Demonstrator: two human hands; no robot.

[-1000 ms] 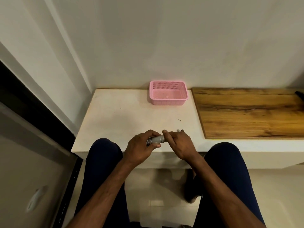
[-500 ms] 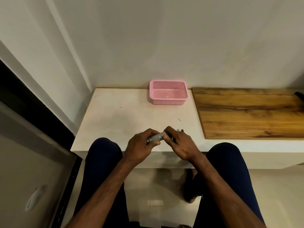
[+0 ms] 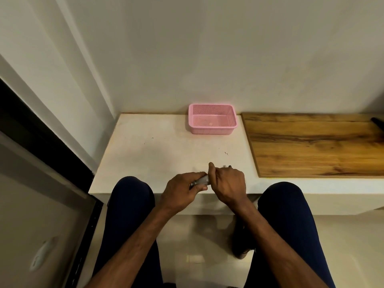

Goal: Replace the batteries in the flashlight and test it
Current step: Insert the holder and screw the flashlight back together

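A small silver flashlight (image 3: 201, 181) lies crosswise between both hands, just above the near edge of the white counter (image 3: 158, 154). My left hand (image 3: 182, 190) grips its left end, fingers curled round the barrel. My right hand (image 3: 227, 181) holds the right end, fingers wrapped over it, and hides that part. A small dark and pale item (image 3: 227, 166) peeks out on the counter just behind my right hand; I cannot tell what it is.
A pink perforated plastic basket (image 3: 212, 119) stands at the back of the counter by the wall. A wooden board (image 3: 315, 144) covers the counter's right side. My knees in dark trousers flank the hands below the counter edge.
My right hand has turned on the flashlight's right end and now covers more of it; its index finger points up. The left hand stays in place on the barrel.
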